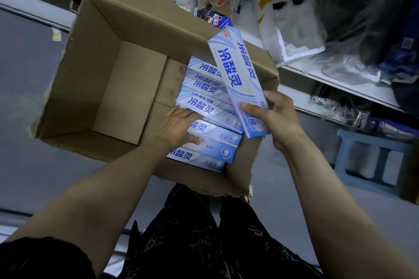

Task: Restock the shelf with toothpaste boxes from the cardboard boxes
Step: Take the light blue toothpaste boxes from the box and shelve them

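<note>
Hands at a cardboard carton of toothpaste boxes
Right hand grips a lifted box, tilted above the carton's right side; left hand, inside, curls fingers and thumb round a stacked box.

Dim, cool bluish light, soft shadows, wide-angle bending at edges, motion blur across upper goods

Toothpaste boxes stacked in open cardboard box — another box tilted above
</note>
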Demonstrator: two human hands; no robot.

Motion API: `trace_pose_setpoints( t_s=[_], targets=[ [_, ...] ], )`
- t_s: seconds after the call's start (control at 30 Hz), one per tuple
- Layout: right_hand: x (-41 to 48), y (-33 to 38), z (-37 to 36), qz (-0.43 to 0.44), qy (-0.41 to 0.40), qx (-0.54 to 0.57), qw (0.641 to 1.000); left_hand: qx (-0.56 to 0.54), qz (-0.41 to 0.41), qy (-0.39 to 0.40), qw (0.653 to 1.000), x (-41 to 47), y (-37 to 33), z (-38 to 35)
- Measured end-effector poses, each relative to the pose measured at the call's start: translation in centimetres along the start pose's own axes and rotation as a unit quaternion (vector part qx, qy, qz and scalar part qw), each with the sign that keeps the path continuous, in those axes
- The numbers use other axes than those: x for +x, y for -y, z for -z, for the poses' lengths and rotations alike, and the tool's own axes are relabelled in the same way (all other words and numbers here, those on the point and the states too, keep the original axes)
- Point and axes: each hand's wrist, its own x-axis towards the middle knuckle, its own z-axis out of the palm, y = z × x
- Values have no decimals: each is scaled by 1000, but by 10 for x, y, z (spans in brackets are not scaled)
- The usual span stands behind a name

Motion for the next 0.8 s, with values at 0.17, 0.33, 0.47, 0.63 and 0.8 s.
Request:
trace_pose_setpoints(
  t_s=[0.17,0.33,0.47,0.63,0.8],
  targets=[
    [-14,0,7,-63,40,110,991,36,41,54,997,6,-3,1],
    [-17,-13,4,-95,79,133,983,144,70,151,976,18,-12,4],
    [-18,-22,3,-100,92,164,977,190,80,176,962,22,-20,0],
    [-16,-35,9,-112,106,190,970,155,80,181,968,30,-23,5],
    [-14,-41,16,-107,119,206,965,102,100,219,965,43,-29,33]
  ],
)
